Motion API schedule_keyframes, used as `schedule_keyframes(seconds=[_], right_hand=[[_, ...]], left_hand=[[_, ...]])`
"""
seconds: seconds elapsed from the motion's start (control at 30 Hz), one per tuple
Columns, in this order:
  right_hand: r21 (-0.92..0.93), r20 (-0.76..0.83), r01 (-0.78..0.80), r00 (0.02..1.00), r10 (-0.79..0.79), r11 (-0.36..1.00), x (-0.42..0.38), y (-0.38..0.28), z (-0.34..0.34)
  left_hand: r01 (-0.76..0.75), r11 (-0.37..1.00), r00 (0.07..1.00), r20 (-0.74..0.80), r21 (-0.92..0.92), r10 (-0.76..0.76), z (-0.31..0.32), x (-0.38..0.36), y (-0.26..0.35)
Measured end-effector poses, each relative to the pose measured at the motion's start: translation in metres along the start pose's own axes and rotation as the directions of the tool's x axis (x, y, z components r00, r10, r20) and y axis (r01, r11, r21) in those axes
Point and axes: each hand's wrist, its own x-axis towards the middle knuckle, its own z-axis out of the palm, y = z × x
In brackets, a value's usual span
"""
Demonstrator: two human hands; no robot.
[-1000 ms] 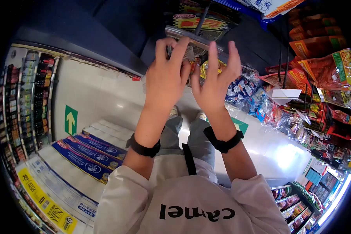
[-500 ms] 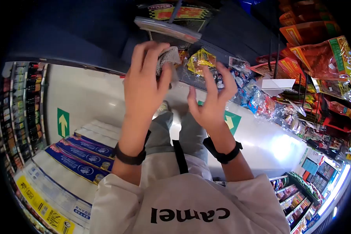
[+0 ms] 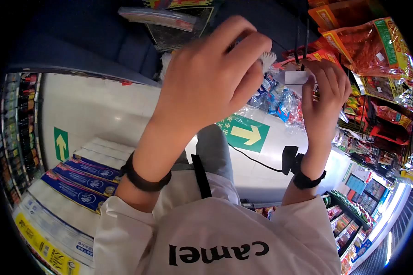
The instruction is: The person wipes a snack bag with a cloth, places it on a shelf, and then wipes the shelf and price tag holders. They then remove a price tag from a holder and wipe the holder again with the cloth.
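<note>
My left hand [image 3: 206, 78] is curled around a greyish cloth [image 3: 268, 59], in front of the dark shelf. Only the edges of the cloth show past my fingers; the rest is hidden by my hand. Over on the right, my right hand [image 3: 326, 87] has its thumb and fingers closed at the right end of a blank white tag [image 3: 296, 77], which sits at the front of a dark display hook [image 3: 306, 41]. Red snack packets [image 3: 362, 46] hang just beside and beyond that hand. Small blue plastic packets [image 3: 277, 101] lie between my two hands.
A dark shelf [image 3: 78, 41] runs along the top left, with a clear label strip [image 3: 158, 19] above. Blue-and-white packs [image 3: 73, 183] are stacked at lower left. Shelves of bottles [image 3: 20, 133] stand far left. A green arrow sign [image 3: 245, 133] marks the pale floor.
My left hand has moved right with the cloth. My right hand has moved right and up, from open near yellow packets to the white tag. The view has shifted right.
</note>
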Motion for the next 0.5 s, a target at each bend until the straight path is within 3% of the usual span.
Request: schedule_keyframes(seconds=[0.13,0.23,0.3,0.33,0.43,0.5], right_hand=[[0.153,-0.001,0.022,1.0,-0.022,0.988,-0.002,0.014,0.001],[0.19,-0.015,0.005,1.0,-0.002,0.982,-0.004,0.019,-0.001],[0.103,-0.251,0.006,0.968,0.02,0.995,-0.005,0.022,-0.002],[0.051,-0.293,-0.023,0.955,0.037,0.998,-0.008,0.03,-0.001],[-0.112,-0.336,-0.144,0.937,0.099,0.983,-0.013,0.012,-0.008],[-0.196,-0.348,-0.137,0.936,0.062,0.971,-0.021,0.011,-0.003]], left_hand=[[-0.027,0.999,0.999,0.018,0.017,0.027,0.013,0.003,0.004],[0.069,0.987,0.998,0.017,-0.147,-0.067,0.021,0.007,0.013],[0.09,0.984,0.996,0.031,-0.155,-0.086,0.023,0.008,0.017],[0.098,0.982,0.995,0.04,-0.161,-0.093,0.025,0.008,0.018],[0.125,0.976,0.991,0.071,-0.177,-0.114,0.027,0.01,0.025],[0.141,0.973,0.987,0.099,-0.183,-0.124,0.027,0.012,0.031]])
